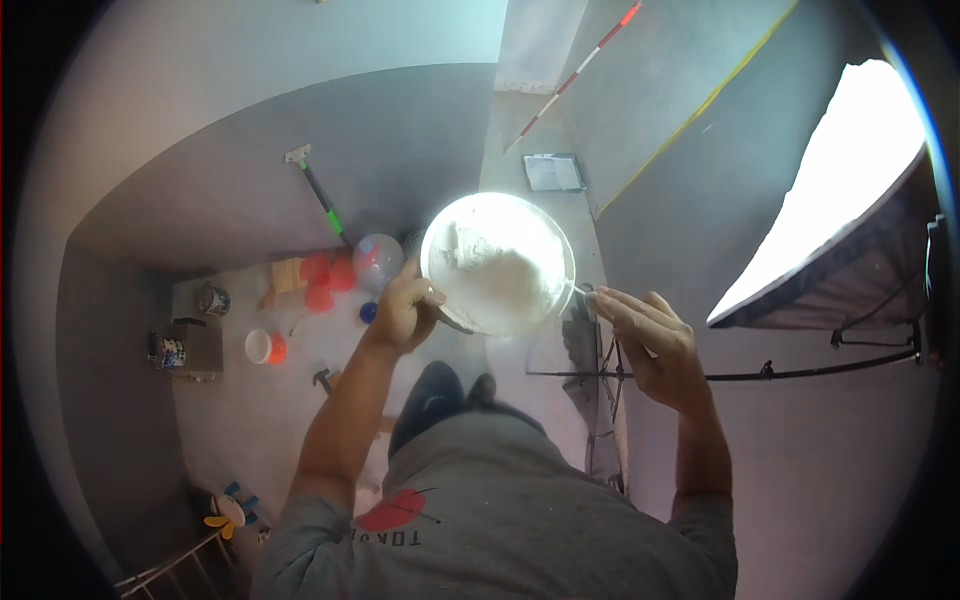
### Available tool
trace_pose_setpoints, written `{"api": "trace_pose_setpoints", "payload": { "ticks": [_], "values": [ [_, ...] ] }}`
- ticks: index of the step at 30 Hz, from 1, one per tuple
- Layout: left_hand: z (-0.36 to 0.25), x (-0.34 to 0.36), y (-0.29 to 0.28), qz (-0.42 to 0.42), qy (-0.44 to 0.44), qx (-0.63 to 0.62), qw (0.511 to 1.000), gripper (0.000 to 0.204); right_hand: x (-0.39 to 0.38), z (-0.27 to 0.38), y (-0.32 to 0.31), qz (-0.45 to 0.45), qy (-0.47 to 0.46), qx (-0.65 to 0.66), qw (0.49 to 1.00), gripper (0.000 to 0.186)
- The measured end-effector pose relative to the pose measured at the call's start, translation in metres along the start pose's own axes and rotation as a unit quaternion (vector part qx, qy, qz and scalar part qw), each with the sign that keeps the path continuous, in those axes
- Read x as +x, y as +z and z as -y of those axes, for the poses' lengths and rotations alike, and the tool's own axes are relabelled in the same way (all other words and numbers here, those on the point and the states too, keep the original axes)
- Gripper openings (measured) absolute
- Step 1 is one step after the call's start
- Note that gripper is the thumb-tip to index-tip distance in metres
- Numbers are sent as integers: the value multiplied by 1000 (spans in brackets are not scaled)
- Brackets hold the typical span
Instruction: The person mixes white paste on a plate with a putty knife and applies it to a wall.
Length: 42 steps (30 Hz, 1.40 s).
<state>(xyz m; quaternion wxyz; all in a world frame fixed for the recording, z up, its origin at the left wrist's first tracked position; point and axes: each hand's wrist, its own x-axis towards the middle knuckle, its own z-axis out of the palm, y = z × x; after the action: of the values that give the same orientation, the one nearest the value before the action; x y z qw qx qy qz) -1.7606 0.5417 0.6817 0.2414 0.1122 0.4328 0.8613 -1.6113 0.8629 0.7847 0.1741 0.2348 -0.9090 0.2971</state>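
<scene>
A round white bucket (568, 245) is held up in front of my body, with thick white paste (465, 270) inside it. Strong light washes out part of the paste. My left hand (405, 308) grips the bucket's left side, thumb over the rim and the other fingers hidden beneath. At the right rim, the fingertips of my right hand (650, 340) pinch a thin white piece (578, 289) that reaches to the bucket. Whether this is a tool's handle or the bucket's own handle, I cannot tell.
A bright softbox lamp (830, 200) on a black stand pole (800, 376) fills the right side. On the left are a green-and-black long-handled scraper (318, 190), red balloons (322, 275), a blue ball (368, 312), a white tub (258, 346) and a hammer (324, 380). A red-and-white pole (575, 72) leans ahead.
</scene>
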Motion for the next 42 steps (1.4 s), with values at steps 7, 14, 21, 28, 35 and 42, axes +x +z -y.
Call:
{"api": "trace_pose_setpoints", "payload": {
  "ticks": [7, 14, 21, 28, 35, 42],
  "values": [
    [-34, 60, -6, 8, -55, 36, 998, 76, 48, -44, 41, -123, 211, 304, 921, 57],
    [-66, 136, -19, -8, -19, 85, 996, 65, 147, -57, 69, -149, 67, -105, 981, 54],
    [-73, 197, -51, 46, 12, 6, 999, 57, 190, -48, 105, -64, 102, -211, 970, 62],
    [-56, 293, -112, 68, -20, -5, 997, 59, 251, -105, 138, -51, 193, -144, 969, 76],
    [13, 397, -167, 44, -57, -1, 997, 76, 273, -224, 157, -95, 251, -111, 957, 107],
    [93, 470, -232, -16, -57, -46, 997, 79, 266, -351, 231, -279, 354, 59, 891, 86]
  ]
}}
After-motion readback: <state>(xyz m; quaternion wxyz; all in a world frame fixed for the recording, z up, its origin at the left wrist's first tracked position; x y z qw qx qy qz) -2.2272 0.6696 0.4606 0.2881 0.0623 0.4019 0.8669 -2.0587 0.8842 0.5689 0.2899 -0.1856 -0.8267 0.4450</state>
